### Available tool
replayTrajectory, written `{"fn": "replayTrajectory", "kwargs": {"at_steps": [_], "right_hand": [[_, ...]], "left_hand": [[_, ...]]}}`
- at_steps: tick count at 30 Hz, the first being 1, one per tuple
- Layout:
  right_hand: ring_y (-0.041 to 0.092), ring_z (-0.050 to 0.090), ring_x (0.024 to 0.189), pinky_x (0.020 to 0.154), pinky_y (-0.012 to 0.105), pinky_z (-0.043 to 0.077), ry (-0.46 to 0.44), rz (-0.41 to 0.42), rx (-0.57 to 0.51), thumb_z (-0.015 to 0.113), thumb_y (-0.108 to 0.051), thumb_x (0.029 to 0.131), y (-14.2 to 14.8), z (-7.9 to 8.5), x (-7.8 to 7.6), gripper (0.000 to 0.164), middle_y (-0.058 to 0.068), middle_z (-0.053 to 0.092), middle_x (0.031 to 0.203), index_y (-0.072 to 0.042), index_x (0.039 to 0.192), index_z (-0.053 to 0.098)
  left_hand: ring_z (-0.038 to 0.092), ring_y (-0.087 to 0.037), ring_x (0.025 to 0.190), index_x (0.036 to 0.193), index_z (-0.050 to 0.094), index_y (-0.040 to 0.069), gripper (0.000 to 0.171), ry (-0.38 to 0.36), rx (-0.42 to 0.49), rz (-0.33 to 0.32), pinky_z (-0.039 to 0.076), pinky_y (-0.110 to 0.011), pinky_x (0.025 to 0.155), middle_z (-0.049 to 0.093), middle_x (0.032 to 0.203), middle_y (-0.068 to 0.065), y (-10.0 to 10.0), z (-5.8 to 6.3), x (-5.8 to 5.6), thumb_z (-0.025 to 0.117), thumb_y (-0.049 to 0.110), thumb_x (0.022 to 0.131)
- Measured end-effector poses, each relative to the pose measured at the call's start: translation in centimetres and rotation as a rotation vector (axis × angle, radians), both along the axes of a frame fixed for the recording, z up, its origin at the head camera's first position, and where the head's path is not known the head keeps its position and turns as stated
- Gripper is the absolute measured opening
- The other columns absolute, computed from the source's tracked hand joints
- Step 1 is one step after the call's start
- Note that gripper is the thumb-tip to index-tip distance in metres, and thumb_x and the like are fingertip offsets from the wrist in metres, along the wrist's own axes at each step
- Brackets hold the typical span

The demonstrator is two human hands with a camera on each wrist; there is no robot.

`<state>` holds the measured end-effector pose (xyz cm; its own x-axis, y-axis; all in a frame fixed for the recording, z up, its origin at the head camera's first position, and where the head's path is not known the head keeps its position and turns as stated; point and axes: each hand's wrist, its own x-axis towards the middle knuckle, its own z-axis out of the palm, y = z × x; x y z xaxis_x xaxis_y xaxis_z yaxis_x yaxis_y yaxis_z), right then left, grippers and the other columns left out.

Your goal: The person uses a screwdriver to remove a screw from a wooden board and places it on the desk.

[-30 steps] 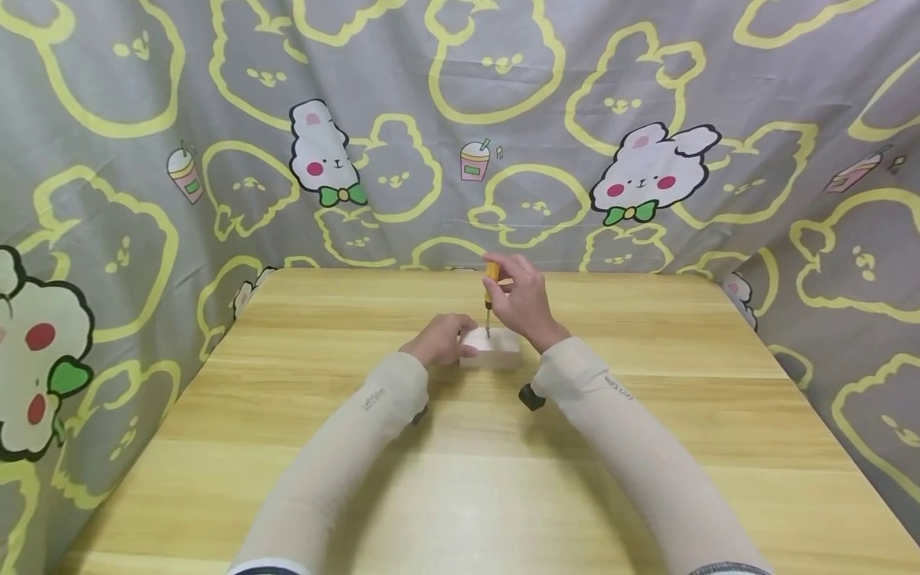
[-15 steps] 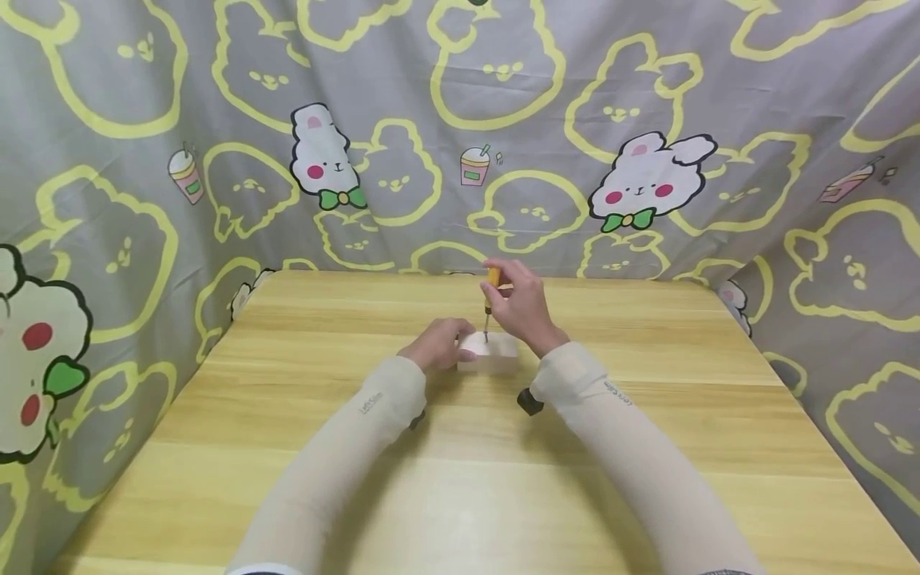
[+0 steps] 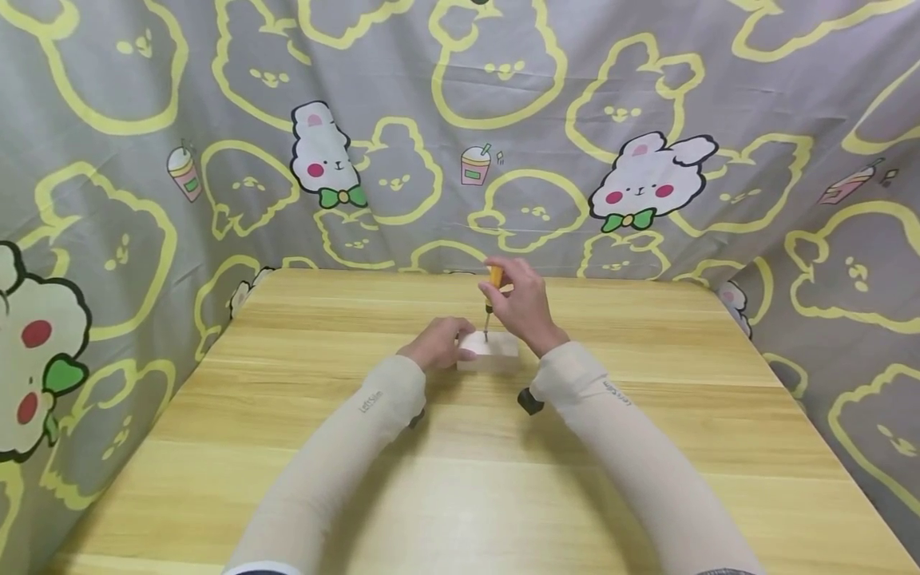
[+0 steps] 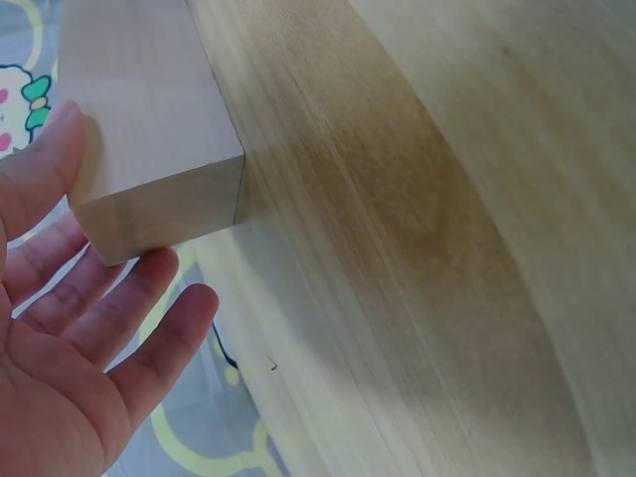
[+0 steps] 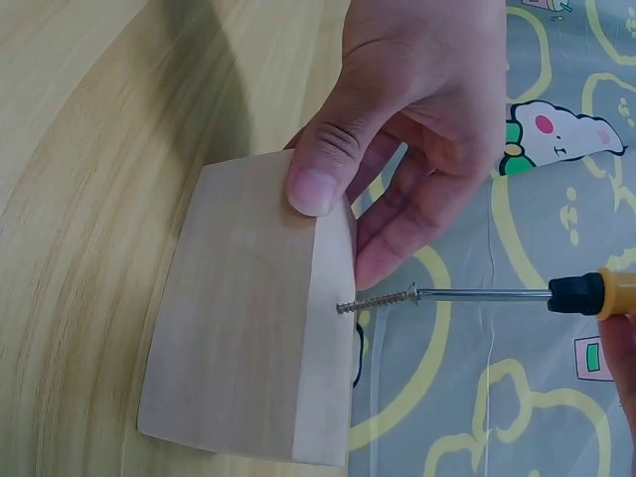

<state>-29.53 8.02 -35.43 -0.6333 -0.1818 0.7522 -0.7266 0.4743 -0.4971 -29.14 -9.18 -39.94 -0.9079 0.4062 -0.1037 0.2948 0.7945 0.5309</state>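
Note:
A pale wooden block stands on the table, steadied by my left hand at its left end. In the left wrist view the thumb lies against one broad face and fingers reach behind the block. My right hand grips the yellow handle of a screwdriver from above. The right wrist view shows the screwdriver's steel shaft meeting the head of a screw. The screw's point is at the block's narrow top face, with most of its thread outside the wood.
The wood-grain table reaches back to a grey patterned curtain, which also hangs along both sides. A black wrist device sits below the right cuff, close over the table.
The head view has shifted slightly. Both hands keep their places on the block and the screwdriver, whose handle leans slightly more to the right.

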Motion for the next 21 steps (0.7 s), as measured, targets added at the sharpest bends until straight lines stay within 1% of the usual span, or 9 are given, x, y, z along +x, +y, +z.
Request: {"fn": "replayTrajectory", "kwargs": {"at_steps": [5,11,13,17,21], "right_hand": [[0.029,0.066,0.079,0.062,0.030,0.059,-0.015,0.035,0.008,0.071,0.003,0.085,0.03,0.07,0.00,0.033,0.016,0.061,0.092,0.003,0.117,0.064],[0.027,0.066,0.083,0.064,0.029,0.059,0.003,0.039,-0.009,0.078,-0.003,0.081,-0.13,-0.13,-0.09,0.039,0.016,0.060,0.095,0.000,0.118,0.066],[0.027,0.065,0.083,0.064,0.029,0.059,0.014,0.036,-0.009,0.078,-0.003,0.081,-0.18,-0.20,-0.06,0.038,0.017,0.059,0.097,-0.001,0.118,0.066],[0.028,0.066,0.081,0.065,0.030,0.059,0.020,0.034,-0.005,0.073,0.000,0.085,-0.19,-0.34,-0.06,0.035,0.017,0.059,0.098,-0.001,0.119,0.065],[0.030,0.067,0.081,0.064,0.031,0.059,0.019,0.041,-0.008,0.068,0.003,0.087,-0.13,-0.68,-0.19,0.036,0.019,0.061,0.096,0.003,0.121,0.057]], "left_hand": [[0.049,-0.028,0.127,0.130,0.059,0.005,0.053,-0.002,0.000,0.006,0.038,-0.041,0.108,0.057,0.134,-0.012,-0.07,0.06,0.02,0.076,0.026,0.084],[0.050,-0.027,0.125,0.129,0.059,0.005,0.052,0.000,-0.008,0.007,0.039,-0.040,0.107,0.058,0.133,-0.011,0.02,0.11,0.00,0.076,0.026,0.085],[0.051,-0.026,0.125,0.129,0.060,0.005,0.052,-0.002,-0.010,0.009,0.039,-0.040,0.106,0.059,0.132,-0.011,0.06,0.09,-0.01,0.076,0.026,0.085],[0.050,-0.026,0.126,0.129,0.060,0.005,0.052,-0.011,-0.009,0.015,0.038,-0.040,0.107,0.058,0.133,-0.010,0.13,0.10,-0.05,0.076,0.026,0.085],[0.050,-0.027,0.126,0.129,0.059,0.006,0.053,-0.013,-0.003,0.015,0.038,-0.041,0.108,0.058,0.133,-0.011,0.10,0.05,-0.05,0.077,0.026,0.084]]}}
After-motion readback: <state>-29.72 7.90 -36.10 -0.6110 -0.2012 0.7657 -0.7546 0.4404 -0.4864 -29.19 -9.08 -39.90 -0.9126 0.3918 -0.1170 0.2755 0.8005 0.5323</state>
